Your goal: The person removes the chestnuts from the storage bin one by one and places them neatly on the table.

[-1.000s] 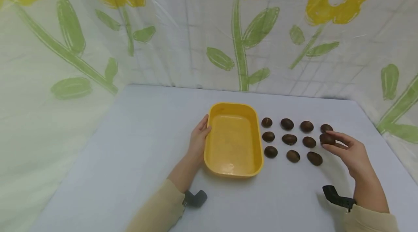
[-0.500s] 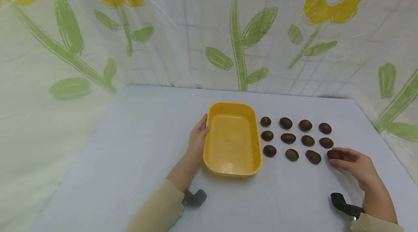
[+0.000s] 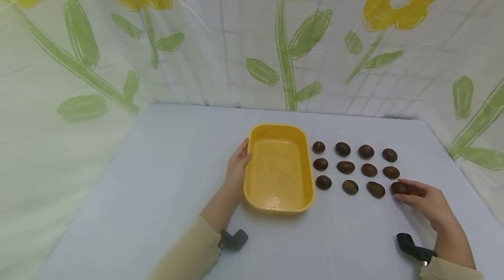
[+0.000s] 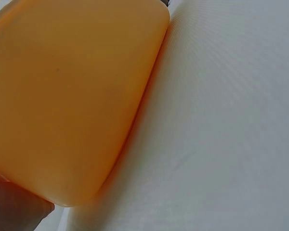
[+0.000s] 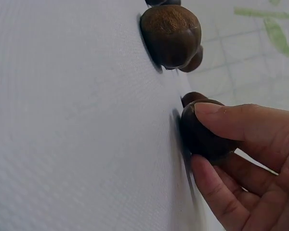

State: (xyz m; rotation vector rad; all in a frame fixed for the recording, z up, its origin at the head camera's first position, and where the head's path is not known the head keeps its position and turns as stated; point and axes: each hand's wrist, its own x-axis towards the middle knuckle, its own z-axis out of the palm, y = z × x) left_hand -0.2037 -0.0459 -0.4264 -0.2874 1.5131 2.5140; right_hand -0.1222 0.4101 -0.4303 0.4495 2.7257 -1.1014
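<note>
My right hand (image 3: 429,201) pinches a dark brown chestnut (image 3: 399,188) at the near right corner of several chestnuts set in rows. In the right wrist view thumb and fingers lie on both sides of the chestnut (image 5: 204,132), low at the white tabletop; whether it touches the cloth I cannot tell. My left hand (image 3: 237,168) holds the left side of a yellow plastic tub (image 3: 279,175), thumb at the rim. Nothing lies inside the tub. The left wrist view shows the tub's outer wall (image 4: 77,96) and part of the hand (image 4: 17,207).
Other chestnuts, such as one at the front (image 3: 376,190), stand in three rows between the tub and my right hand. A white cloth covers the table (image 3: 157,175). Behind it hangs a flower-printed curtain (image 3: 220,52). Each wrist wears a black camera mount (image 3: 413,247).
My right hand has brought its chestnut from the middle row toward me to the near row's right end. A chestnut now shows alone at the middle row's end. The left hand stays on the tub.
</note>
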